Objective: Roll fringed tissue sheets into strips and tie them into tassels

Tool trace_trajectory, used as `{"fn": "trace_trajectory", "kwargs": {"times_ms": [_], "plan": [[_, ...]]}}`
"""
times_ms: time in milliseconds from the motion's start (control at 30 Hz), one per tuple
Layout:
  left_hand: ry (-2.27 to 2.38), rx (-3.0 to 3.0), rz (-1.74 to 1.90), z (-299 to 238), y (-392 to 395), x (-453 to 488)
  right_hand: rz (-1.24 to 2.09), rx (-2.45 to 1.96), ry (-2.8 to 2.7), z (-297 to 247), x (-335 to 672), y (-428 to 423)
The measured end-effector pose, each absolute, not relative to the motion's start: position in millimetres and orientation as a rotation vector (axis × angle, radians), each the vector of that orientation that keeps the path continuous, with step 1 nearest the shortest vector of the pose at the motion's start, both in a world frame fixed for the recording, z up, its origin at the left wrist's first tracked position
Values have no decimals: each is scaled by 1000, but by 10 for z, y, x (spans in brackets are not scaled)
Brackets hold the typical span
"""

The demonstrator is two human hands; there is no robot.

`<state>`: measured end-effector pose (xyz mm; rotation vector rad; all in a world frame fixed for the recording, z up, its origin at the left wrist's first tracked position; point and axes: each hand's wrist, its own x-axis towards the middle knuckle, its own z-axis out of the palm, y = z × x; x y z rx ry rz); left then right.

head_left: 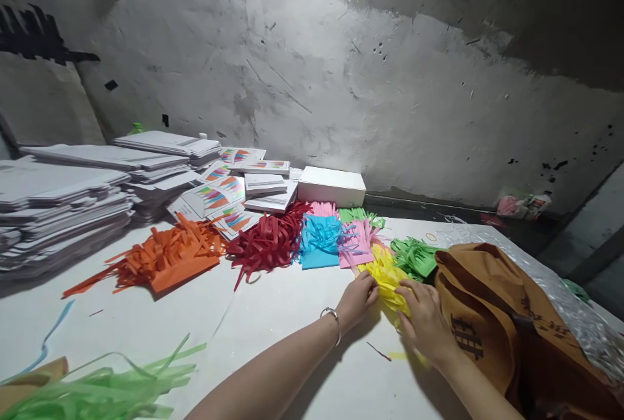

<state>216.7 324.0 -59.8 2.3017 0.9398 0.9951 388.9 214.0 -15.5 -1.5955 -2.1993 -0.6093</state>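
"Along the white table (166,326), where is the yellow fringe (385,275), and how do we have it?"

"Between our two hands, nearer us than the pink fringe (358,244), with the green fringe (414,256) just beyond our right hand (426,317). Our left hand (358,301) looks closed on its strips; the right curls at the other side, but we cannot tell whether that grip is tight."

"How do we handle it well?"

"Lightly, we'd judge: such thin strips probably crease or tear when tugged. Let's steady them with one grip, part them with the other, and keep our wrist off the brown fabric (480,303) alongside."
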Motion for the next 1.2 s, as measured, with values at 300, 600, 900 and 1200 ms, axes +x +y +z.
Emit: {"fn": "trace_trajectory", "kwargs": {"times_ms": [300, 600, 900, 1200], "plan": [[920, 2493, 965, -590, 3200, 2146, -877, -1710, -2364, -296, 3725, 2424], [769, 2854, 683, -518, 3157, 2126, -940, -1672, -2446, -224, 3820, 2395], [741, 2731, 403, -310, 3532, 2105, -875, -1550, -2458, -154, 4166, 1996], [1036, 2203, 576, 175, 3888, 2073, -508, -1575, -1954, 1092, 5240, 1130]]}}
